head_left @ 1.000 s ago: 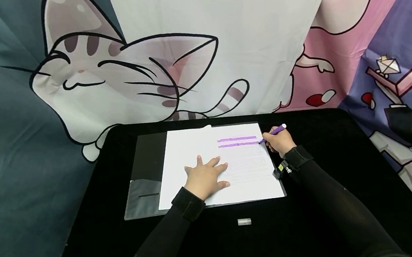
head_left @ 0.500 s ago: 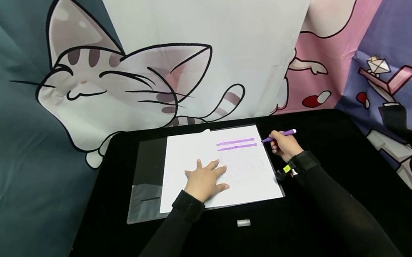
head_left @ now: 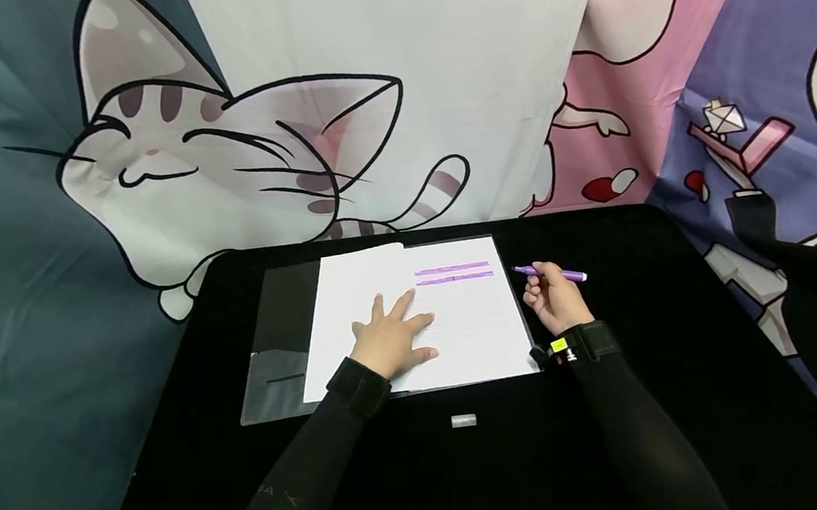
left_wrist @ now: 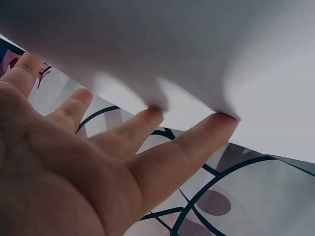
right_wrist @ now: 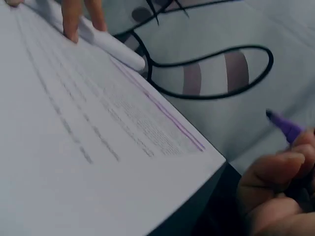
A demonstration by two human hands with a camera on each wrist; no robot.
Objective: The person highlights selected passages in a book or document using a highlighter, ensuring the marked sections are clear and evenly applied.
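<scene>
A sheaf of white paper lies open as two pages, a bare left page (head_left: 351, 282) and a right page (head_left: 475, 323) of small printed lines. Two purple stripes (head_left: 453, 278) cross its upper part. My left hand (head_left: 391, 347) rests on the paper around the middle fold, fingers spread; its fingertips (left_wrist: 224, 120) touch the page in the left wrist view. Just off the right edge, my right hand (head_left: 557, 297) pinches a purple marker (head_left: 571, 275) with a white end. The marker's dark tip points left towards the page, apart from it, as the right wrist view (right_wrist: 290, 129) shows.
Under the paper is a dark clear-covered folder (head_left: 283, 310), sticking out on the left. A small whitish cylinder (head_left: 463, 420) lies on the black tabletop (head_left: 521, 476) in front of the paper. A printed cat curtain (head_left: 494, 71) hangs behind.
The right hand has lifted the marker from the end of the lower purple stripe and drawn it right, off the page, turning palm inward. The left hand stays on the paper.
</scene>
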